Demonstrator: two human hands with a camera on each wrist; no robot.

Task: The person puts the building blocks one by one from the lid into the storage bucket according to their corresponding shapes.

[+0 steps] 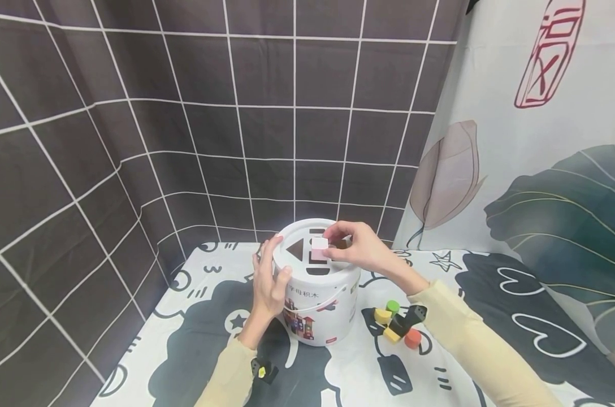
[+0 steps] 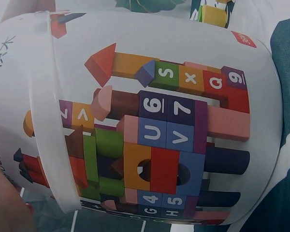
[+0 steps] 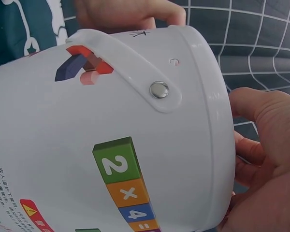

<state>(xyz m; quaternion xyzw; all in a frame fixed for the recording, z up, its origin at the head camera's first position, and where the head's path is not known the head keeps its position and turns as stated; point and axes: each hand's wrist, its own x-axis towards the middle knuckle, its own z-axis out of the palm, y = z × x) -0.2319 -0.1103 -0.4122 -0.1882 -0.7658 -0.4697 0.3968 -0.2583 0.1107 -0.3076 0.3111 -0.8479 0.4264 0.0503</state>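
Note:
A white bucket with printed block pictures stands upright under a white lid that has several cut-out shapes. My right hand is above the lid, pinching a small pink block with a pale top between thumb and fingers, over the lid's middle openings. Along the bucket's left side lies my left hand, its fingers fairly straight, reaching the lid's edge, and its thumb at the front. The bucket wall fills the left wrist view. In the right wrist view my right hand is beside the lid, the block hidden.
To the right of the bucket, on the patterned cloth, lie a green block, yellow blocks and a red block. The bucket's white handle hangs across its front. Behind stands a dark grid-patterned curtain.

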